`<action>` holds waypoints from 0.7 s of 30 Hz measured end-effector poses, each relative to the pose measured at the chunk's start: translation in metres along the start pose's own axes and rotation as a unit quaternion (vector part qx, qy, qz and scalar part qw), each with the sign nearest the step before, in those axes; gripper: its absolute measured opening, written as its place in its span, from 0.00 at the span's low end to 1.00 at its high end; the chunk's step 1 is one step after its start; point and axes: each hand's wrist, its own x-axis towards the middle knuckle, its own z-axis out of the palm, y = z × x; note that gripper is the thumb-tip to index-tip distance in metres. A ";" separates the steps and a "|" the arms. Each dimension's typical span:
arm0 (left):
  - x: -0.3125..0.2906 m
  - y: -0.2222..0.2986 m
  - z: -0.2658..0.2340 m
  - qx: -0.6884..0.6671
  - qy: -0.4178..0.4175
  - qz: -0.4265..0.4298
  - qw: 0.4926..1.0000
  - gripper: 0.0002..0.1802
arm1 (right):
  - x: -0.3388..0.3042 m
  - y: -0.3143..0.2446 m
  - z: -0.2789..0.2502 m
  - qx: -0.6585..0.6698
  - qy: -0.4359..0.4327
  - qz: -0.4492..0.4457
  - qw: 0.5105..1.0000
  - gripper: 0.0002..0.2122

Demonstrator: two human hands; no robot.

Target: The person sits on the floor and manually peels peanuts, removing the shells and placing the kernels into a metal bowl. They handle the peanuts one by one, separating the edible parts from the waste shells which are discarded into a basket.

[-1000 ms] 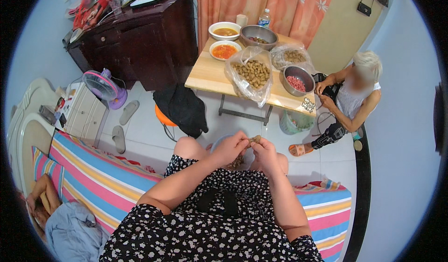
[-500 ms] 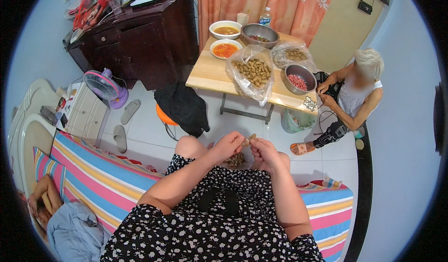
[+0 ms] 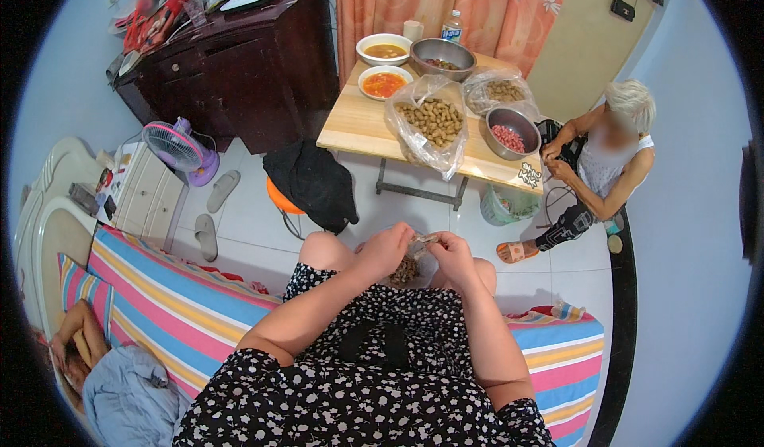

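Above my lap, my left hand point(image 3: 387, 252) is closed in a pinch; what its fingertips hold, if anything, is hidden. Just to its right, my right hand point(image 3: 452, 257) pinches a pale brown peanut point(image 3: 430, 240) between thumb and finger. Below both hands, between my knees, a pile of peanut shells point(image 3: 404, 272) lies in a container, partly covered by my hands. On the wooden table point(image 3: 354, 121) ahead, a clear plastic bag of unshelled peanuts point(image 3: 434, 122) lies open. Reddish shelled peanuts point(image 3: 507, 138) sit in a steel bowl point(image 3: 497, 118) at the table's right edge.
Two bowls of food, one with orange-red contents point(image 3: 383, 85), another steel bowl point(image 3: 443, 51), a bottle point(image 3: 452, 27) and a second peanut bag point(image 3: 500, 93) share the table. A seated person point(image 3: 609, 152) is at the right, by a bin point(image 3: 509, 206). Left stands an orange stool point(image 3: 284, 196).
My hands have shifted slightly, with the left fingertips a little higher and farther from the right ones. The peanut that lay between both hands' fingertips now shows mainly at my right fingers.
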 end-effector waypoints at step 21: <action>0.006 -0.011 0.019 -0.131 0.057 0.009 0.990 0.14 | 0.001 0.001 0.017 0.052 0.038 0.030 0.997 0.15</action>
